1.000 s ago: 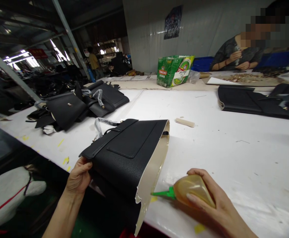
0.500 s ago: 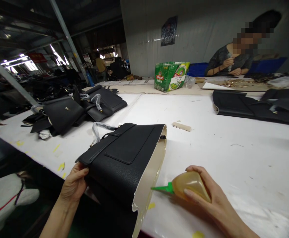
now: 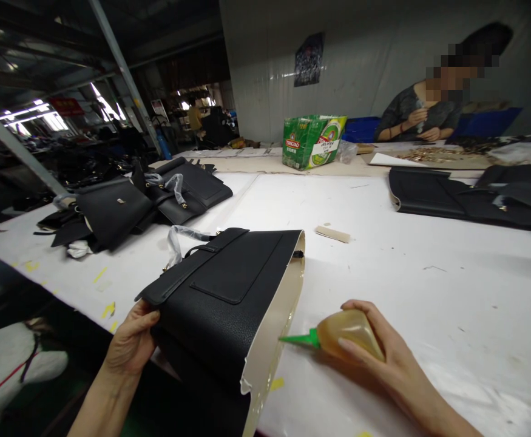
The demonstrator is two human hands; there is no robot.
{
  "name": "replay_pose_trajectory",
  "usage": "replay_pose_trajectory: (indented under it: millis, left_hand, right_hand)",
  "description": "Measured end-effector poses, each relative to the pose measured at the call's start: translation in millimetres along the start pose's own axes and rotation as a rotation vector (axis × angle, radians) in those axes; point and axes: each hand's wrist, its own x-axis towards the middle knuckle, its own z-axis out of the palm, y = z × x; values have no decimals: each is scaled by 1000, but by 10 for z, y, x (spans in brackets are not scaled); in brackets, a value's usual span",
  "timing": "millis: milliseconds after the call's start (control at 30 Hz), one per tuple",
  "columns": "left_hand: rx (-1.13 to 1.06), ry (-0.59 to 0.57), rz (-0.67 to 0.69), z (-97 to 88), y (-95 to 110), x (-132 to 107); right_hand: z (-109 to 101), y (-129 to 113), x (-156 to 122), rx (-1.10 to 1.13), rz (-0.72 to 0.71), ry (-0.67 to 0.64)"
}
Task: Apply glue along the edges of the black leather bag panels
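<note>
A black leather bag panel (image 3: 229, 297) with a pocket and strap lies over the near edge of the white table (image 3: 406, 267). Its cream lining edge (image 3: 274, 328) faces right. My left hand (image 3: 131, 343) grips the panel's near left corner, fingers closed on it. My right hand (image 3: 383, 358) is wrapped round a squeeze bottle of amber glue (image 3: 347, 334). The bottle's green nozzle (image 3: 299, 338) points left and touches the cream edge.
More black bag pieces (image 3: 147, 200) are heaped at the far left, and others (image 3: 465, 200) lie at the far right. A small wooden block (image 3: 332, 233) sits mid-table. A green carton (image 3: 313, 141) stands at the back. Another person (image 3: 424, 109) works behind the table.
The nozzle has crept a little along the cream edge. My view has shifted slightly; both hands keep their grips.
</note>
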Motion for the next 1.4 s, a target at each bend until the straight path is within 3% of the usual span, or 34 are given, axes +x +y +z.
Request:
replay_pose_trajectory:
  millis: [100,267,433,600,767,933,1100,1267,1400]
  left_hand:
    - [2,-13,-12,-4,3,8]
    - [-5,-15,-19,8,2,24]
    - [6,-29,-36,41,14,16]
    - [23,-38,-33,50,32,-6]
    - [31,-29,-53,64,45,-3]
    - [7,-18,-90,80,45,17]
    - [8,-20,-89,97,42,25]
    - [27,-11,-104,105,56,11]
    - [33,-12,-106,124,60,17]
  right_hand:
    - [-54,17,72,-29,16,105]
    - [-83,30,100,21,-6,-30]
    - [-175,127,224,-12,-5,131]
    - [-199,178,271,40,-21,9]
    - [-288,219,412,-41,-37,189]
    - [-340,215,529,-5,-61,60]
    - [-413,255,674,-87,-96,223]
    - [-428,275,666,-28,-68,94]
    - [-468,271,760,-92,-83,229]
